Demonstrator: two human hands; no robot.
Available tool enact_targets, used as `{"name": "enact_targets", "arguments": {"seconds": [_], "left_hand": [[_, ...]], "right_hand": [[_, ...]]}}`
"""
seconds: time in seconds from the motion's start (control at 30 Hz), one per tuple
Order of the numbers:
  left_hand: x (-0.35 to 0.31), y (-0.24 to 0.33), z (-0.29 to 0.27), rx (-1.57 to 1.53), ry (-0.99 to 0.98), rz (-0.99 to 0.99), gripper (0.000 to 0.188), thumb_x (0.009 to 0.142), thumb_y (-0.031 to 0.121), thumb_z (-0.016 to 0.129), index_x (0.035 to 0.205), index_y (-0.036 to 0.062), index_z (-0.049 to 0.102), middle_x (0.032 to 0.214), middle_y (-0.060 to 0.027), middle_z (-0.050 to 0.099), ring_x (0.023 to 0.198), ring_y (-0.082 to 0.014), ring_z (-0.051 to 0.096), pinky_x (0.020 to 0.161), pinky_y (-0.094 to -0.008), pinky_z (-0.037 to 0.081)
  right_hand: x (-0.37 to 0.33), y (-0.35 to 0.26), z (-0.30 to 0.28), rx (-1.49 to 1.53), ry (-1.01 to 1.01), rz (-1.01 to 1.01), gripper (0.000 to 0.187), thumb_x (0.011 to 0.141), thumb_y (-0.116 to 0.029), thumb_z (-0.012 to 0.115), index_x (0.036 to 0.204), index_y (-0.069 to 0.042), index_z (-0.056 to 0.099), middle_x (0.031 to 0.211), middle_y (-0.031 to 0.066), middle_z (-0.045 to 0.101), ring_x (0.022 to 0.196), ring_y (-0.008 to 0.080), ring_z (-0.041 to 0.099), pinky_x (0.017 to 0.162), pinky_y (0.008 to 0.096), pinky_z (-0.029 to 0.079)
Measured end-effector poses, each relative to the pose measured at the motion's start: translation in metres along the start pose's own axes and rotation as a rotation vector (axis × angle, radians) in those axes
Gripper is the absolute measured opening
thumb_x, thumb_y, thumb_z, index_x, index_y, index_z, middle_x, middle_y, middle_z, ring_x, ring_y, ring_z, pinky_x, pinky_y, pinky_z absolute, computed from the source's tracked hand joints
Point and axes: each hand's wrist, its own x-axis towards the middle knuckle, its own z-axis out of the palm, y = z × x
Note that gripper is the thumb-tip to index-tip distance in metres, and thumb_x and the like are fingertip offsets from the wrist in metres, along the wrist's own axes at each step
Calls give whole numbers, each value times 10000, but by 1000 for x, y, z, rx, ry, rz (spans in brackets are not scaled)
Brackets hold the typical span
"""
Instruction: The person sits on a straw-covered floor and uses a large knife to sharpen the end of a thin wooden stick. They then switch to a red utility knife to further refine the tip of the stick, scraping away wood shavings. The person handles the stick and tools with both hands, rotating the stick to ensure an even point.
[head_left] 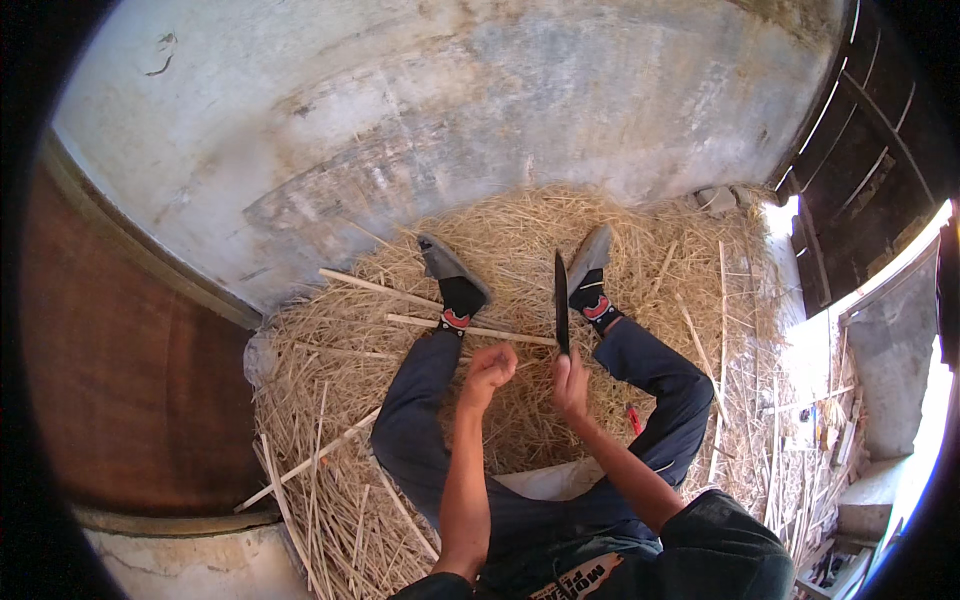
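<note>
- Right hand: grips knife, blade pointing far.
- Left hand: fingers curled closed; contents, if any, cannot be determined.
- Shirt, near: printed lettering on front.

A stained pale wall stands between 1 brown panel at left and dark slatted boards at right.

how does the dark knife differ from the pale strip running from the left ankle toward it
The knife is dark, while the pale strip is light straw-coloured. The knife points away from the person; the strip runs roughly crosswise. The knife is gripped in the right hand, whereas no hand is seen gripping the strip. Both are long and slender in this view.
</note>
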Motion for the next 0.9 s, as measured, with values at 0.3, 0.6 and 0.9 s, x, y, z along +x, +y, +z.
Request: {"name": "enact_targets", "arguments": {"seconds": [0.3,0.6,0.9], "left_hand": [[-3,-10,-10,-40,33,36,48,829,106,600,808,80,634,574,47,334,503,-79,215,493,-304,184],[-9,6,12,11,64,169,113,824,98,580,725,88,528,564,40,335,493,-91,202,498,-313,183],[-84,129,83,6,-65,610,188,721,105,638,632,110,473,473,28,369,399,-123,281,573,-321,280]], "right_hand": [[-4,133,36,-301,-181,140,556,1073,-478,398,1266,-21,650,1032,258,715,988,473,672,882,567,502],[-12,120,26,-463,-152,123,518,1048,-480,475,1209,-37,691,960,265,716,929,460,691,822,556,533],[-12,61,-61,180,-339,222,423,993,-385,685,1116,17,644,729,158,642,635,212,622,611,398,505]]}}
